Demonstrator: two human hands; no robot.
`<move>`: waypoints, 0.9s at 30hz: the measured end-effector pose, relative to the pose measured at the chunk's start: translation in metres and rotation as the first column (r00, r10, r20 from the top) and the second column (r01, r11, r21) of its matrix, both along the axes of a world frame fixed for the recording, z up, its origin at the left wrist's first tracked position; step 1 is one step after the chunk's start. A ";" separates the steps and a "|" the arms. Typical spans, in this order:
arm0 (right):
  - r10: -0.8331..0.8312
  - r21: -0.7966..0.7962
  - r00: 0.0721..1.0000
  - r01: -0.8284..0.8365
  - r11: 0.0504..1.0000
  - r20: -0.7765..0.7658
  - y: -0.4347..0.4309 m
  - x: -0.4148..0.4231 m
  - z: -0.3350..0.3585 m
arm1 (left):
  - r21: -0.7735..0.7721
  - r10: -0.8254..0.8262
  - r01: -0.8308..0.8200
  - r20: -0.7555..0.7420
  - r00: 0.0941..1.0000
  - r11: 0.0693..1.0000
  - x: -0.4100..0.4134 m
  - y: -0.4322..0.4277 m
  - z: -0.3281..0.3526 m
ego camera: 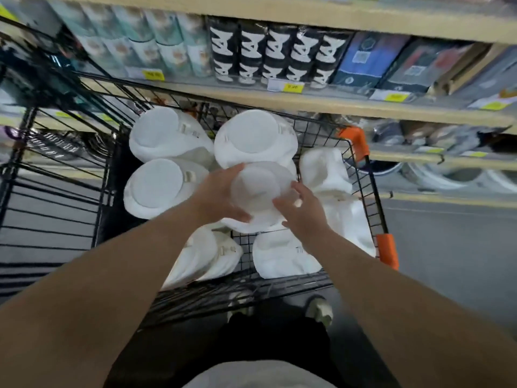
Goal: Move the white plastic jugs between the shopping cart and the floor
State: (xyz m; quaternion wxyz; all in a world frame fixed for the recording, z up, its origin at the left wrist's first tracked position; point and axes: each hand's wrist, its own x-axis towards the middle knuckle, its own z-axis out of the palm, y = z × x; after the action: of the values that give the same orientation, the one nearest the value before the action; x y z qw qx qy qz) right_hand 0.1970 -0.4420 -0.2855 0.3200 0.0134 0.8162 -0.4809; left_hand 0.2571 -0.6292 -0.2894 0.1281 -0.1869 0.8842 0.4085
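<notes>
**Both hands on one jug above the cart**

The held jug [260, 191] is white, with its flat round face turned up. It sits between the two hands, over the middle of the shopping cart [223, 295], clear of the floor [447, 247]. The left hand [221, 196] wraps around its left flank with curled fingers, and the right hand [303, 217] grips the opposite flank with bent fingers. Both bare forearms stretch forward and angle inward toward each other.

Motion blur smears the jug and the fingertips, so it is hard to tell where each finger presses. The jug's lower part is lost behind the hands.

The other white jugs [159, 186] crowd the basket around the hands: some beyond the left hand, some beneath both wrists, and one just past the right hand against the cart's side. Orange corner guards [387, 250] sit on the rim to the right of the right hand.

Beyond the cart run wooden shelves [335, 105] of packaged goods, their labels too soft to read. Below the forearms, light shoes [319, 308] show through the wire.
</notes>
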 end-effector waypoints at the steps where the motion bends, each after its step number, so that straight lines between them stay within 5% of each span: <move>1: 0.021 0.017 1.000 -0.021 1.000 -0.011 0.000 0.001 0.001 | 0.007 0.005 -0.005 -0.005 1.000 1.000 0.002 -0.004 0.001; 8: 0.134 0.078 0.989 -0.129 0.989 -0.061 0.017 0.000 0.031 | -0.185 0.088 -0.087 -0.002 0.996 0.979 0.012 0.016 0.024; 14: 0.027 0.006 0.982 -0.027 1.000 -0.189 0.085 -0.020 0.078 | 0.084 0.132 -0.118 -0.193 0.972 0.989 -0.016 0.080 0.081; 27: -0.388 -0.140 0.846 0.362 0.922 -0.365 0.392 -0.112 0.148 | 0.211 -0.146 0.231 -0.351 0.925 0.950 -0.164 0.377 0.149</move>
State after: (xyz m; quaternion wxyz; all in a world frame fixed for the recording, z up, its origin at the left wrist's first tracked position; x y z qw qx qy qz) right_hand 0.0851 -0.0499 -0.1371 0.0532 0.0673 0.8284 -0.5535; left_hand 0.0936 -0.2521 -0.1406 0.0389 -0.0115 0.8488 0.5272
